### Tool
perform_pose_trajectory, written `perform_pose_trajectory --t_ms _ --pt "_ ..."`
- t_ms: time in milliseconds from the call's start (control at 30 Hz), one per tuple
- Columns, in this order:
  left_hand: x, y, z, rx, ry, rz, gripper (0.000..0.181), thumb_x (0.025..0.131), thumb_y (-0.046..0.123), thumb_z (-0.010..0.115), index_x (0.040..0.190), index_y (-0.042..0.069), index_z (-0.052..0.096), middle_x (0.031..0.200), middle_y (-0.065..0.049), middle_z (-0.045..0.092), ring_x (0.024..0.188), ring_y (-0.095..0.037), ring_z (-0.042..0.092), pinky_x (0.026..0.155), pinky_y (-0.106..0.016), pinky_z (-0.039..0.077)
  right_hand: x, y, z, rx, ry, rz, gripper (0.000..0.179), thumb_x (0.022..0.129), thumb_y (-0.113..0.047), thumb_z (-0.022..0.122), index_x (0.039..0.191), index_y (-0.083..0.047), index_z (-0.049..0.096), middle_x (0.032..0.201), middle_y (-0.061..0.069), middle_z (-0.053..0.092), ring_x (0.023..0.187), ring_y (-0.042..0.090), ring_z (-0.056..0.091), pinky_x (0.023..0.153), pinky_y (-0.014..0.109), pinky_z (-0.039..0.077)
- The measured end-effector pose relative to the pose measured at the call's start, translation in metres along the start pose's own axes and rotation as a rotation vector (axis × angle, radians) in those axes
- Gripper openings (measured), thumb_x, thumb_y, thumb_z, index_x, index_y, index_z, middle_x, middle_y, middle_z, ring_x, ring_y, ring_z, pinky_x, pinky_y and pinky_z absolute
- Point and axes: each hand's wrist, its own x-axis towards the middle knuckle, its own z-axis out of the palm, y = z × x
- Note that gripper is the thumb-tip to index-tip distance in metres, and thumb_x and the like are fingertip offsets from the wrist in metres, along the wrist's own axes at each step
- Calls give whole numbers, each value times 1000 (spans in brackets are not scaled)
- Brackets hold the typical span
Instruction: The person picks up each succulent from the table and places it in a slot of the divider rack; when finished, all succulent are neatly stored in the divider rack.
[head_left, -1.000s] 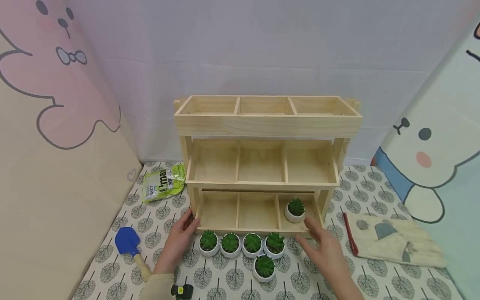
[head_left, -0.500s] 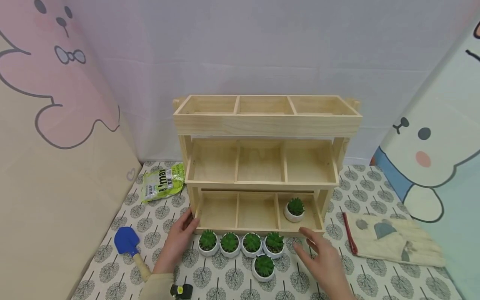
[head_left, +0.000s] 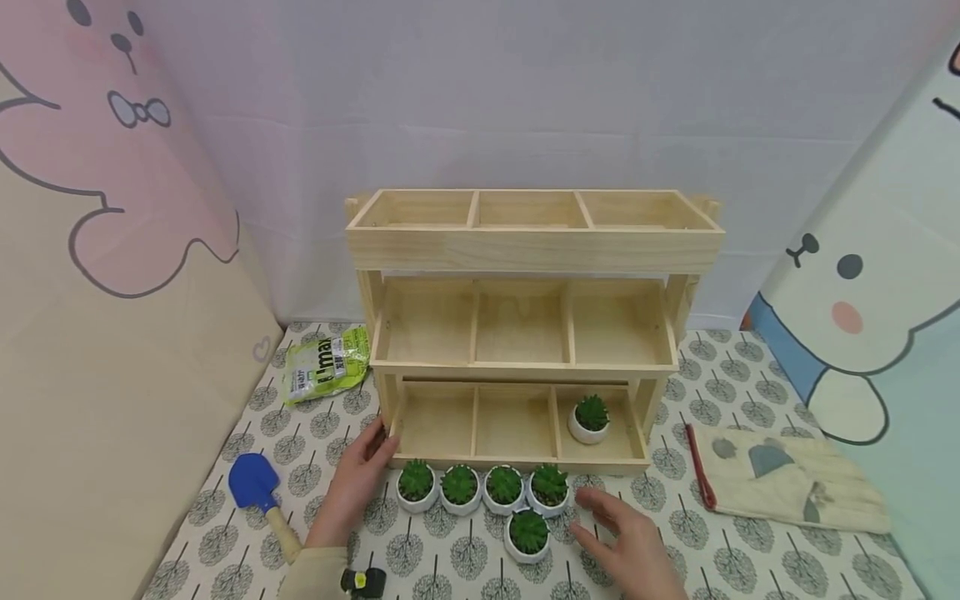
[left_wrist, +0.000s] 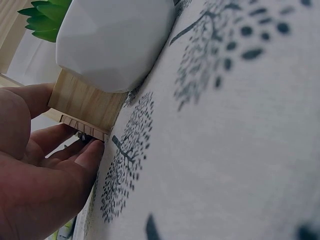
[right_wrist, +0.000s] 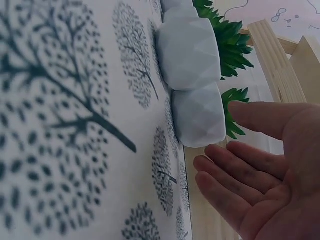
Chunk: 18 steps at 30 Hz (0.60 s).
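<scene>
A three-tier wooden shelf [head_left: 536, 250] stands upright on the table. My left hand [head_left: 356, 475] grips the left end of its bottom tray, thumb over the edge and fingers against the side [left_wrist: 45, 165]. One potted succulent [head_left: 589, 423] in a white pot sits in the bottom tray's right compartment. Several like it line up along the tray's front, the rightmost [head_left: 549, 490] among them, with one more succulent [head_left: 528, 536] just in front. To the right of these pots is my right hand [head_left: 626, 542], holding nothing, thumb and fingers spread apart around a gap [right_wrist: 265, 175].
On the left lie a blue-headed toy shovel [head_left: 255, 483] with a pale handle and, farther back, a bright green bag [head_left: 328, 367]. A folded patterned cloth [head_left: 787, 479] lies at the right. Fabric walls enclose the table's back and sides.
My right hand has drawn back from the bottom tray's right compartment, moving toward me and left to beside the front pots. The left hand keeps its place on the tray.
</scene>
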Motion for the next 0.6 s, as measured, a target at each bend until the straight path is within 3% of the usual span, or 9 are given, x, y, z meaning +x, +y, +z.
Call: perform_pose_trajectory --t_ms 233,433,600 --pt "1 0 0 7 5 -7 74 108 35 61 166 6 25 168 -17 29 153 -32 31 123 -40 31 -2 4 4 -20 -102 -56 42 90 -21 85 127 -7 70 121 3 72 115 31 69 95 31 61" --pt "0 0 0 4 0 4 73 108 34 61 165 5 26 168 -17 29 153 -32 31 122 -37 31 -5 4 4 1 -207 -50 46 93 -24 82 131 -4 67 126 9 70 119 35 67 97 30 60" --pt "1 1 1 2 3 -6 72 108 32 60 165 5 26 168 -18 30 153 -33 31 123 -40 31 -6 3 7 24 -242 -120 47 91 -25 83 130 -5 68 126 8 70 116 28 69 95 32 61"
